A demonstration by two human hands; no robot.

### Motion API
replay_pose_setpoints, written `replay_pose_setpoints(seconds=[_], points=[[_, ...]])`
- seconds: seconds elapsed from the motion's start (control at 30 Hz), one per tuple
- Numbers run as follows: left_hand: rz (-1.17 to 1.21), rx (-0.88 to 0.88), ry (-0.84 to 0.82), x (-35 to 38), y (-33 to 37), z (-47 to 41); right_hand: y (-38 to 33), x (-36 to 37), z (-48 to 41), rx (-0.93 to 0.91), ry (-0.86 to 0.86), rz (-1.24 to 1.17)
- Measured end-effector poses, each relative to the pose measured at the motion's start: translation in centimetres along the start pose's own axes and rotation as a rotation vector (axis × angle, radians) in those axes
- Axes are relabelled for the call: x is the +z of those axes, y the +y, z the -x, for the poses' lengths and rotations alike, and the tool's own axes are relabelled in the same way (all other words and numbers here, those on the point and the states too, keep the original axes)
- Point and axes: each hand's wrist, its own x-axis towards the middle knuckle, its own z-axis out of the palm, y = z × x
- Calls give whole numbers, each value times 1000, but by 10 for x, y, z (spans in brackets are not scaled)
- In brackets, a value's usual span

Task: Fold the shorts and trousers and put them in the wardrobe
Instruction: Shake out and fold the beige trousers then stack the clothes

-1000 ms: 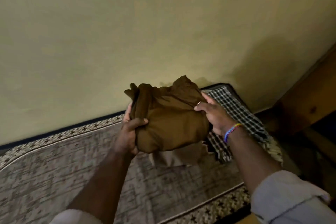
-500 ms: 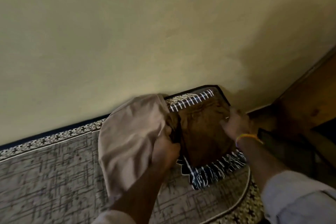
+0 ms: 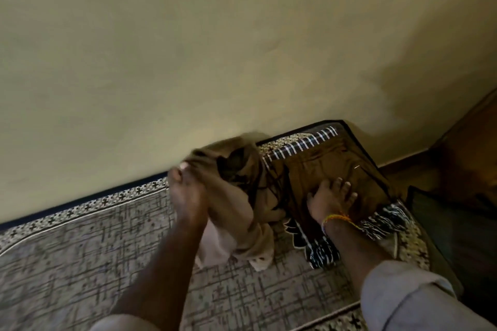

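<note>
A folded dark brown garment [image 3: 322,166] lies on top of a folded black-and-white checked garment [image 3: 320,250] at the far right corner of the patterned mattress [image 3: 80,263]. My right hand [image 3: 332,200] rests flat on the brown garment, fingers spread. My left hand [image 3: 185,188] is closed on a beige garment [image 3: 236,220], which hangs loosely from it just left of the pile and trails down onto the mattress. The beige cloth is blurred by motion.
A plain yellowish wall [image 3: 215,48] runs right behind the mattress. Wooden furniture [image 3: 473,142] stands at the right edge, with a dark object [image 3: 443,223] below it beside the mattress corner.
The brown garment went from both hands down onto the checked garment. My left hand took hold of the beige garment and lifted it leftward; my right hand now presses the brown one.
</note>
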Motion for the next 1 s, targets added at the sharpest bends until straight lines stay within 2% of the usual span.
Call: replay_pose_setpoints(seconds=[0.03,0.1,0.17,0.27,0.37,0.43,0.53,0.6,0.67,0.77,0.83,0.9,1.0], points=[[208,-58,-21,-9,12,-8,-6,-1,6,-30,39,-25],[495,-122,-73,-33,36,-25,-30,-7,27,-292,106,-186],[639,-105,-151,-60,56,-36,-68,-17,59,-584,36,-461],[706,33,-233,-115,84,-39,-128,-34,119,-813,-61,-697],[715,118,-293,-175,108,-47,-180,-43,175,-903,-193,-639],[733,164,-352,-223,123,-50,-211,-41,210,-904,-289,-737],[759,245,-408,-291,141,-61,-255,-43,254,-940,-341,-809],[720,312,-375,-330,152,-70,-282,-51,284,-1002,-509,-887],[618,382,-262,-360,164,-79,-304,-60,310,-1038,-614,-916],[512,428,-93,-407,175,-97,-329,-67,341,-1040,-489,-1004],[480,408,-18,-434,175,-111,-339,-75,351,-1004,-419,-1228],[280,467,-40,-456,173,-114,-344,-87,360,-996,-417,-1405],[44,601,-156,-478,174,-114,-354,-108,376,-1032,-478,-1538]])
